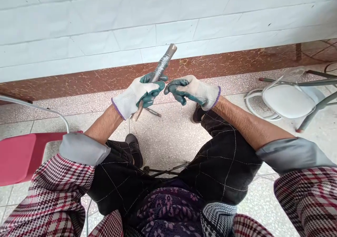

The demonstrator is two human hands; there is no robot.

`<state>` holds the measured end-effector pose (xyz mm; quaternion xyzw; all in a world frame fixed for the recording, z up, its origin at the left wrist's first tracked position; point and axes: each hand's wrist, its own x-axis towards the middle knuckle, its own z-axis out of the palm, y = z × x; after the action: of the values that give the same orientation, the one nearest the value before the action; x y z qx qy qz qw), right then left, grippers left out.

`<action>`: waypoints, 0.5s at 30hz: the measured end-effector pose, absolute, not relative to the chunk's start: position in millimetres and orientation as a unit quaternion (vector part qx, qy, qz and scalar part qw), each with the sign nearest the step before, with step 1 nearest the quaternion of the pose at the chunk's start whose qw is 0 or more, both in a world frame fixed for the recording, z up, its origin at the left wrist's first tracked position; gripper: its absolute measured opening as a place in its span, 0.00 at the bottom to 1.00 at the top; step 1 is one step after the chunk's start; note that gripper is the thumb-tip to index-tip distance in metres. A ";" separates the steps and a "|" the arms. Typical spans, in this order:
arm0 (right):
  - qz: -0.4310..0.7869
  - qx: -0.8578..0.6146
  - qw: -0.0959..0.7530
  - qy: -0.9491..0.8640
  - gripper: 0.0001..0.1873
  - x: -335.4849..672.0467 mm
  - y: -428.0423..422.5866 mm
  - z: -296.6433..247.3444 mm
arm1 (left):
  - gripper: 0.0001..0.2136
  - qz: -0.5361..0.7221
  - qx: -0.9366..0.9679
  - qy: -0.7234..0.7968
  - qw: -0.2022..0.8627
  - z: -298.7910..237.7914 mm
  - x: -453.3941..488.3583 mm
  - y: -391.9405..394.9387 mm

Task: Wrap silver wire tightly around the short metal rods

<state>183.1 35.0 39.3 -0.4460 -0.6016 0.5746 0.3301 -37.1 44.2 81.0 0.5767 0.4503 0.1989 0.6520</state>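
My left hand point(149, 91), in a white knit glove with green coated fingers, is wrapped round a wooden stick point(171, 49). Silver wire point(161, 68) is wound in many turns round the stick's upper part. The stick leans, its top end up and to the right, and its lower end shows below my palm. Just right of it, my right hand point(181, 89), gloved the same way, has its fingers curled together near the left fingertips. What it pinches, if anything, is too small to make out. Below the left hand a short, dark, ridged rod point(153, 112) shows against the floor.
A white tiled wall point(168, 30) with a reddish-brown marbled base strip point(118, 76) stands in front. To the left is a red chair point(18, 156). On the right, a white-seated stool point(289, 100) with grey legs lies on the speckled floor point(168, 139) beside coiled white tubing point(254, 103).
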 end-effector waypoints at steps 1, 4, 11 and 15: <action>0.561 -0.458 0.333 -0.604 0.08 183.3 31.5 41.6 | 0.19 0.197 0.585 0.461 0.638 78.6 -38.6 46.3; 0.496 -0.485 0.324 -0.644 0.06 177.2 21.2 48.7 | 0.23 0.197 0.604 0.511 0.578 68.7 -41.6 54.2; 0.288 -0.531 0.202 -0.771 0.05 166.7 17.5 68.0 | 0.03 0.014 0.767 0.573 0.288 40.5 -48.5 77.8; 0.245 -0.557 0.200 -0.768 0.06 180.9 40.5 57.0 | 0.06 -0.042 0.757 0.469 0.453 20.3 -53.0 67.0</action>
<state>180.9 40.5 57.0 -0.5571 -0.7678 0.2453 0.1998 -53.0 67.0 20.3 0.7571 0.4688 -0.0422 0.4531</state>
